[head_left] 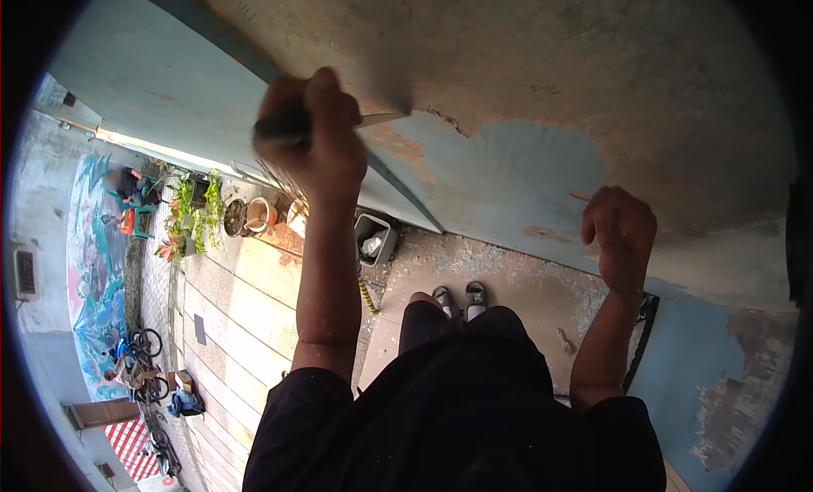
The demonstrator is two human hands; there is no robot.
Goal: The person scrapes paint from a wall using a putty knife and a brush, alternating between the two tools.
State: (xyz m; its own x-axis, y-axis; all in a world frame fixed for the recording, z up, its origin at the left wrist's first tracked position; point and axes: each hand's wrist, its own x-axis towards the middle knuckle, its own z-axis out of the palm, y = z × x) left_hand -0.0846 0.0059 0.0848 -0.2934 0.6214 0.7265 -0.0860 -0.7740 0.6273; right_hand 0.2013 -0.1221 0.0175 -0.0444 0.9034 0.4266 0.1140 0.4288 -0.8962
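Note:
My left hand [318, 136] is wrapped round the dark handle of a scraper [385, 117]. Its thin metal blade points right and meets the wall at the upper edge of a patch of blue paint [525, 166]. The hand and handle are blurred. Above that edge the wall [508, 52] shows bare, brownish plaster. My right hand [622, 234] is raised near the wall at the right of the blue patch, its fingers curled; what they hold, if anything, is hidden.
Below are my sandalled feet [476, 295] on a floor scattered with paint flakes. A grey bin [374, 240] stands by the wall's corner. Further left are potted plants [199, 212], a seated person [129, 185], bicycles [148, 365] and a painted mural [93, 263].

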